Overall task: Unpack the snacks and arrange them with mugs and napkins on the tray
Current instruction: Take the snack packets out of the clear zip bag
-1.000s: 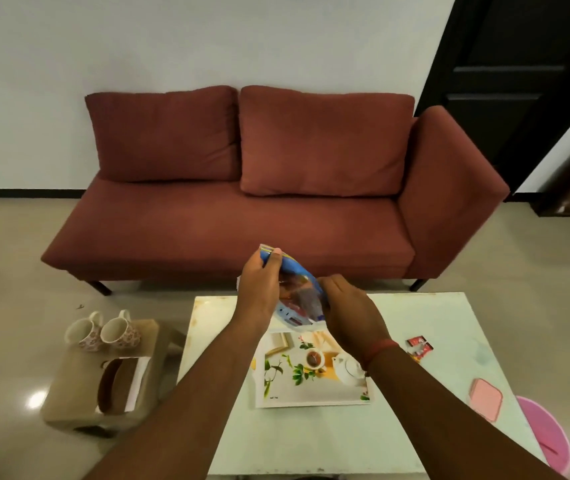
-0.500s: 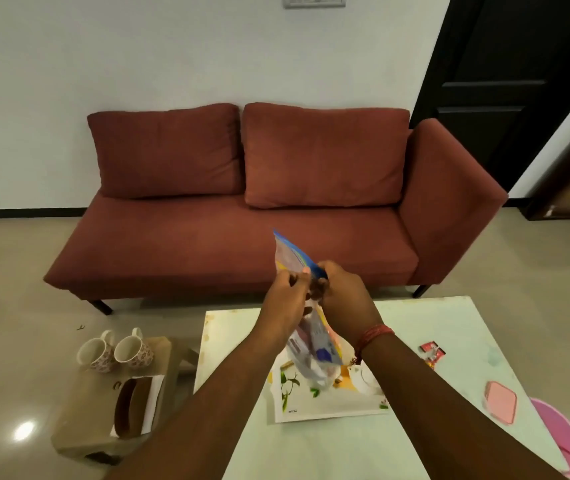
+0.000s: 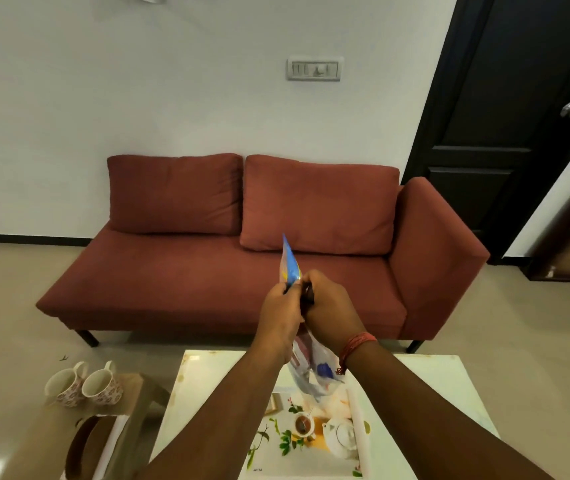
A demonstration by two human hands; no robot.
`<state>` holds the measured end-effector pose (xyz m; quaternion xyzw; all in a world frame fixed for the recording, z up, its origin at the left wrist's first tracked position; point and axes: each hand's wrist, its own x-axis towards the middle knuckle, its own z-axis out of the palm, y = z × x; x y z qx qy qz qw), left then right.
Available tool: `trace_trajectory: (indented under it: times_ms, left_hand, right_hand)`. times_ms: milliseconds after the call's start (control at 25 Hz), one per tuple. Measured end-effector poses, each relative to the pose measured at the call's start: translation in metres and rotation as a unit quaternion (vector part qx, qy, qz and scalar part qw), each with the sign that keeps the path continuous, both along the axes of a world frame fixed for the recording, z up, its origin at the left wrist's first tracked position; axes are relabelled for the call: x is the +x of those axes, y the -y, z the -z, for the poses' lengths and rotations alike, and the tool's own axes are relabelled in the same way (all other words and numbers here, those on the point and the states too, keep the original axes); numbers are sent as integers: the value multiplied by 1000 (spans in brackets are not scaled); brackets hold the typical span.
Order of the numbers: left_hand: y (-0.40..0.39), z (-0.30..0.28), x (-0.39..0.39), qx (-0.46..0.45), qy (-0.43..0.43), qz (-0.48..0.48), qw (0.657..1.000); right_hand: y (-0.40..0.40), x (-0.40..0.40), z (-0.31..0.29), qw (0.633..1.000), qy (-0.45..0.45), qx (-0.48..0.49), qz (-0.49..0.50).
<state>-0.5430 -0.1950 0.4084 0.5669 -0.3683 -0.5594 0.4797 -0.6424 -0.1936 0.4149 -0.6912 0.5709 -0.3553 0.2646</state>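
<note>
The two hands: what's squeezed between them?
In the head view, a blue snack packet is pinched between the left hand and right hand.

Both hands up w/ snack packet [image 3: 291, 263]: left hand [image 3: 281, 315] & right hand [image 3: 332, 311] pinch its top edge, rest hangs above printed tray [image 3: 314, 441] on white table [image 3: 449, 386]. Two mugs [image 3: 82, 384] on low stool at left; red sofa [image 3: 242, 271] behind.

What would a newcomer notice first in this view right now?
Both hands, left and right, pinch a blue snack bag at centre frame, its lower part hanging above the floral tray on the white table. Behind them sits a red sofa. Two mugs wait on a stool at lower left.
</note>
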Motion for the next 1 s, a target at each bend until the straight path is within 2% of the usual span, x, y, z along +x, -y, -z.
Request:
trace_trajectory:
  times_ms: [280,400,480,640,720,800,920,1000]
  left_hand:
    - [6,-12,-29,-19,1,-11,1000]
    - [14,-11,-22,-21,10,-13,1000]
    - [20,-11,-13,-37,43,-11,998]
    - [29,-8,8,-94,145,-18,985]
    - [31,-4,26,-118,253,-27,960]
    - [32,3,50,-156,365,-19,918]
    - [32,11,74,-169,417,70,890]
    - [32,14,85,-179,494,112,844]
  right_hand:
    - [10,-30,-7,999,39,-16,10]
    - [14,-30,-6,998,56,2,-18]
    - [17,-25,-6,997,65,22,-36]
    - [20,-17,-5,979,195,66,0]
    - [23,-18,-1,974,211,60,51]
    - [24,-24,5,970,207,55,112]
    - [22,-35,18,970,180,54,153]
    - [16,-43,27,978,123,53,160]
